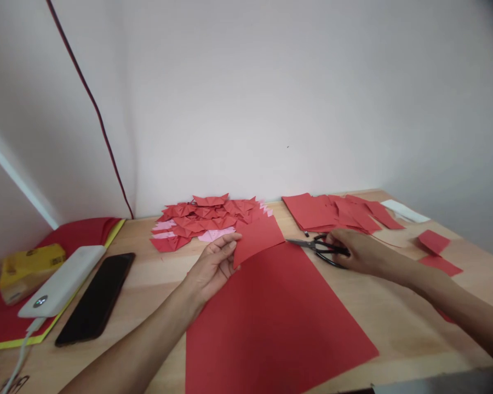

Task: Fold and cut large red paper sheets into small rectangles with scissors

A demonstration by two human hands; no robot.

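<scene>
Between the thumb and fingers of my left hand (217, 265) is a small sheet of red paper (258, 238), raised above the table. My right hand (355, 253) grips black-handled scissors (312, 245), whose blades point left at the right edge of that sheet. The blades look nearly closed; whether they touch the paper I cannot tell. Beneath my left hand and the small sheet lies a large sheet of red paper (279, 328). Folded red and pink paper pieces (205, 219) are heaped behind my left hand.
Cut red papers (312, 212) lie at the back right, with loose red pieces (433, 242) and a white strip (406, 210) farther right. On the left are a black phone (96, 298), a white power bank (63, 282) with a cable, a yellow packet (30, 271) and red-and-yellow sheets (80, 232).
</scene>
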